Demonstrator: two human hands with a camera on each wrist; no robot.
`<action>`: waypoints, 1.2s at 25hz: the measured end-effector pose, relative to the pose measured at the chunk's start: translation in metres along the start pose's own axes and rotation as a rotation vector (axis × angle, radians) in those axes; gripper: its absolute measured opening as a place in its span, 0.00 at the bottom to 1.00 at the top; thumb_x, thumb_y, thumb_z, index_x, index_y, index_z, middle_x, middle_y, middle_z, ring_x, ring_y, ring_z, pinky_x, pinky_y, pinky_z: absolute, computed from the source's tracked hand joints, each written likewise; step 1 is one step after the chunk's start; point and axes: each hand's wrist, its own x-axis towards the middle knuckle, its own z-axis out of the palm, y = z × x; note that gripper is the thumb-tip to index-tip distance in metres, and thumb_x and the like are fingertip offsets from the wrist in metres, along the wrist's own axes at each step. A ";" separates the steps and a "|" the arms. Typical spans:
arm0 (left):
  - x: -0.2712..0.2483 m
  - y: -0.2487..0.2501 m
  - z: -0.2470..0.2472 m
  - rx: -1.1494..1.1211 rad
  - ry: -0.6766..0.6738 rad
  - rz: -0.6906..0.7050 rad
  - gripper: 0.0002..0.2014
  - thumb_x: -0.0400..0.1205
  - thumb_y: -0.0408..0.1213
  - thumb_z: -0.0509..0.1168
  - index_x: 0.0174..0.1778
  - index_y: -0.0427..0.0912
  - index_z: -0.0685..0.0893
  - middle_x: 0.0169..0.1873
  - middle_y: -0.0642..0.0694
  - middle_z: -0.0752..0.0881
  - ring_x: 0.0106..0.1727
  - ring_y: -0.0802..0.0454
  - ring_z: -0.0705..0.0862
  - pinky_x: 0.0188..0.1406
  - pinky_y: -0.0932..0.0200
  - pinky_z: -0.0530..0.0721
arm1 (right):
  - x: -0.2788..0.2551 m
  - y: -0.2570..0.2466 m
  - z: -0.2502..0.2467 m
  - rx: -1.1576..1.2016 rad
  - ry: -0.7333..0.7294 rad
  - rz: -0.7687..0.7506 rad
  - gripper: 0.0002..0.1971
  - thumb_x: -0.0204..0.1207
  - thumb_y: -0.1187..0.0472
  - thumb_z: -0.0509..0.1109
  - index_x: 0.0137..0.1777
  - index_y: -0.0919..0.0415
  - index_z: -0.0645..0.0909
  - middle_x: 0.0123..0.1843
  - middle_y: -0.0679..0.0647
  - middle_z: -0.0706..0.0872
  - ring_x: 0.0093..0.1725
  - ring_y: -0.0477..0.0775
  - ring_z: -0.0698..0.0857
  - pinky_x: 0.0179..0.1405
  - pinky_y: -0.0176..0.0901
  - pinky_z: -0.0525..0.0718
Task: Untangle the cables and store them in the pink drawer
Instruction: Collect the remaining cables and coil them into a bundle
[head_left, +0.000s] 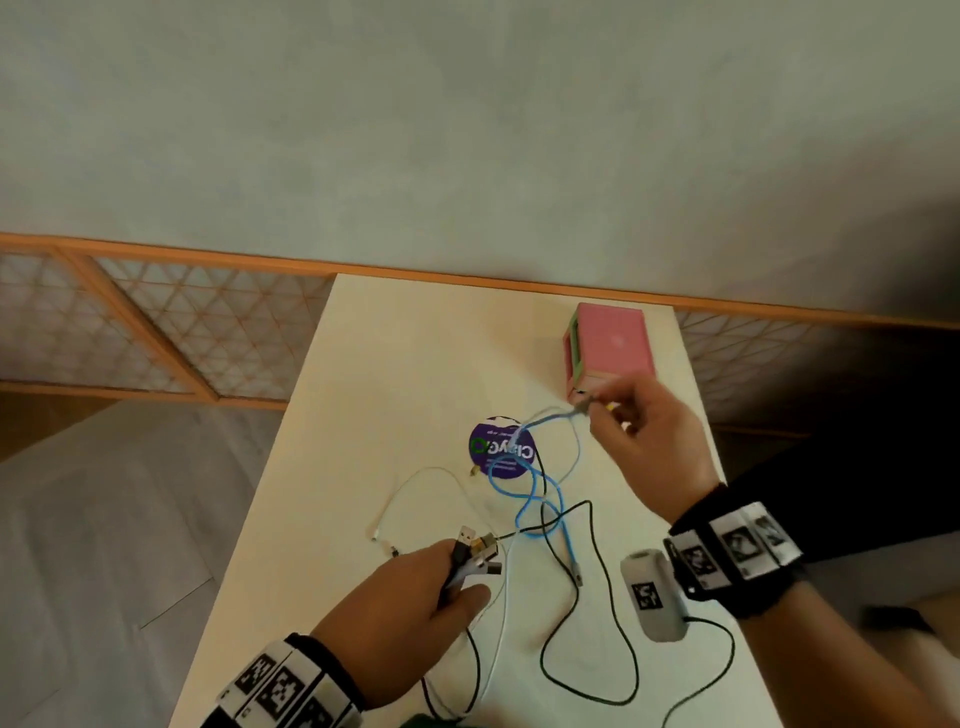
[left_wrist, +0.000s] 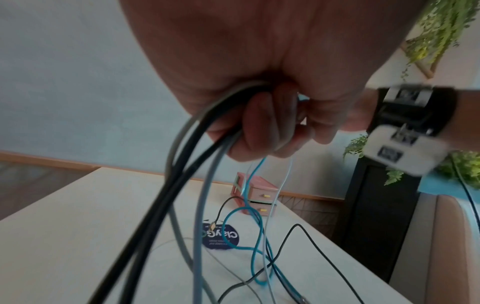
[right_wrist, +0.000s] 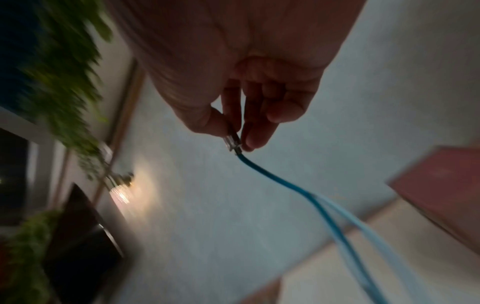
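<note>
Blue cable (head_left: 524, 499) loops mid-table; your right hand (head_left: 652, 452) pinches its plug, your left hand (head_left: 415, 597) grips the other plugs. Pull slowly toward the drawer (head_left: 613, 345) at the far right corner, easing snags on the black cable (head_left: 613, 613).

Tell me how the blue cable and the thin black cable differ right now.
The blue cable is thicker and bright; the thin black cable is slimmer and dark. The right hand pinches the blue cable's clear plug and lifts that end off the table; the black cable sprawls in wide loops on the table. Both cross in one tangle.
</note>
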 end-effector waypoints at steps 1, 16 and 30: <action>0.007 0.005 -0.002 0.007 0.014 0.013 0.12 0.89 0.57 0.60 0.42 0.59 0.71 0.33 0.54 0.77 0.34 0.57 0.75 0.36 0.62 0.71 | 0.003 -0.024 -0.021 0.065 0.051 -0.057 0.06 0.78 0.63 0.77 0.46 0.50 0.84 0.38 0.40 0.91 0.32 0.42 0.85 0.34 0.30 0.80; 0.069 0.105 -0.057 -0.495 0.556 0.515 0.14 0.92 0.45 0.58 0.65 0.45 0.85 0.33 0.67 0.84 0.34 0.68 0.82 0.40 0.68 0.78 | -0.039 -0.081 -0.032 0.327 -0.049 -0.114 0.06 0.82 0.68 0.75 0.56 0.61 0.89 0.45 0.52 0.96 0.40 0.49 0.93 0.42 0.37 0.89; 0.063 0.098 -0.049 -0.578 0.285 0.442 0.19 0.92 0.50 0.52 0.47 0.50 0.86 0.38 0.63 0.90 0.44 0.65 0.89 0.48 0.71 0.82 | -0.046 -0.082 -0.008 0.228 -0.083 -0.328 0.30 0.88 0.73 0.65 0.88 0.57 0.67 0.85 0.51 0.75 0.79 0.53 0.80 0.72 0.55 0.86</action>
